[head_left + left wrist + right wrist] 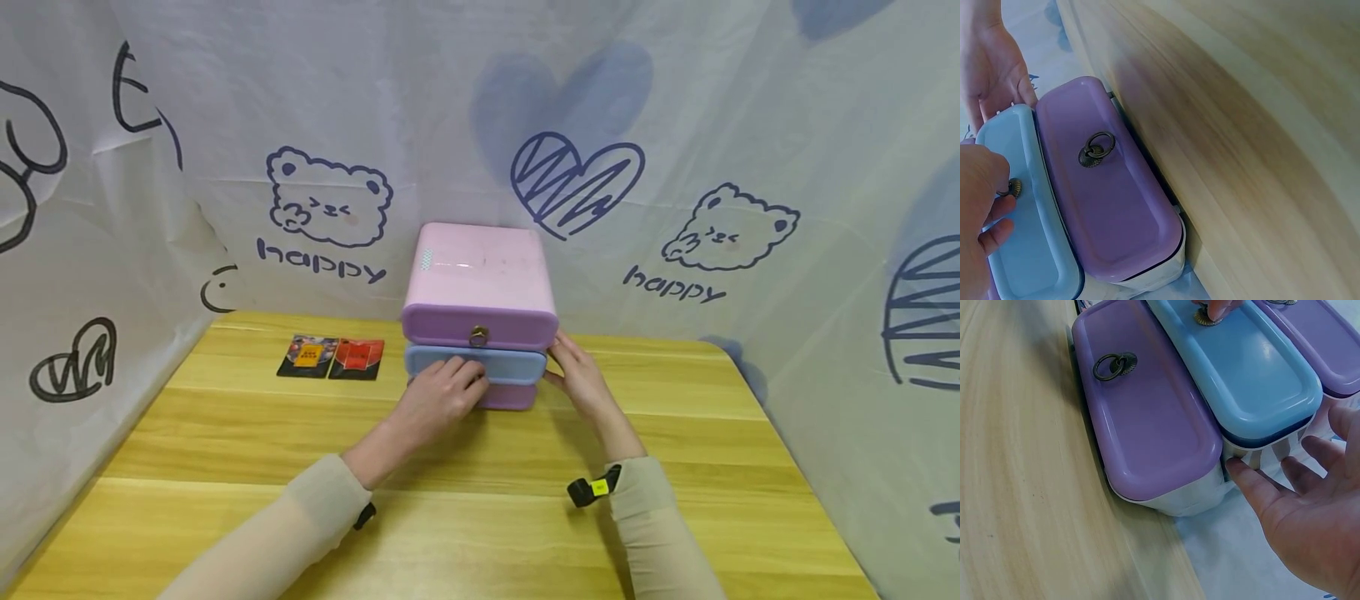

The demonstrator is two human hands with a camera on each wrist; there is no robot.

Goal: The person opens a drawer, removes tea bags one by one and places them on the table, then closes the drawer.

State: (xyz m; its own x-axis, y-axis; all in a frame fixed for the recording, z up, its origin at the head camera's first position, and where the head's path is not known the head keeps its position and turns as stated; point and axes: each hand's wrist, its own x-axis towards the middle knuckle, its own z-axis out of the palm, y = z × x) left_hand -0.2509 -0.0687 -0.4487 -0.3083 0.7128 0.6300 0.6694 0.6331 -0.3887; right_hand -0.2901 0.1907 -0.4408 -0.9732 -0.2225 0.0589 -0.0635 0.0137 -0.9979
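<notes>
A small three-tier drawer box has a pink top (483, 258), with purple upper and lower drawers and a blue drawer (517, 367) between them. My left hand (442, 392) pinches the brass ring pull (1015, 187) on the blue drawer's front. In the right wrist view the blue drawer (1254, 375) stands slightly forward of its housing. Fingertips of my right hand (1310, 506) touch the box's side beside that drawer, with the fingers extended. The bottom purple drawer (1110, 200) is flush with its housing, its ring pull (1099, 149) untouched.
Two small flat packets, one with an orange centre (307, 357) and one red (357, 357), lie left of the box on the wooden table (480, 517). Behind the box hangs a white cloth (450, 100) with bear and heart drawings.
</notes>
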